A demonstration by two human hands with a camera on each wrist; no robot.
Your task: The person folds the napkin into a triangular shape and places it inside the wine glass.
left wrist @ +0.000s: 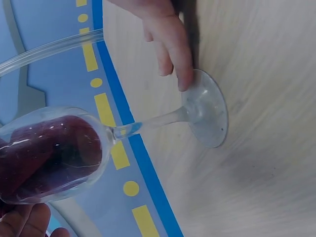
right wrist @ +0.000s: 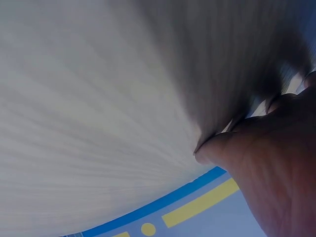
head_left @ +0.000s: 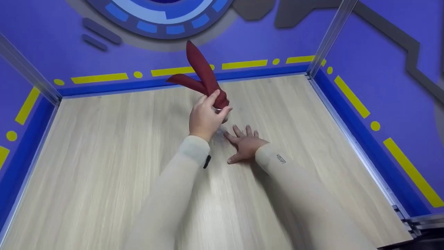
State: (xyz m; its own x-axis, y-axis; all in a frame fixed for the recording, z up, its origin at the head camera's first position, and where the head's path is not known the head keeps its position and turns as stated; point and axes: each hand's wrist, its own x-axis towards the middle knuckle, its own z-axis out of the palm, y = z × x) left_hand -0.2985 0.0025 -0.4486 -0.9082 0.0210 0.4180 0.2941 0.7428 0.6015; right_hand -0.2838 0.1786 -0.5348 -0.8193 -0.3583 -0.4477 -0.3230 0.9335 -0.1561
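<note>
A stemmed wine glass stands upright with its foot on the tabletop. Dark red cloth, probably a napkin, fills its bowl and rises above it in two pointed leaf-like ends. My left hand grips around the top of the bowl, thumb and index finger beside the gathered cloth. Some left fingers show against the bowl in the left wrist view. My right hand rests on the table with fingers spread, a fingertip touching the edge of the glass foot. The rim is hidden by hand and cloth.
The light wood-grain table is bordered by blue and purple panels at the back and both sides. Metal posts stand in the back corners, and a metal rail runs along the right edge.
</note>
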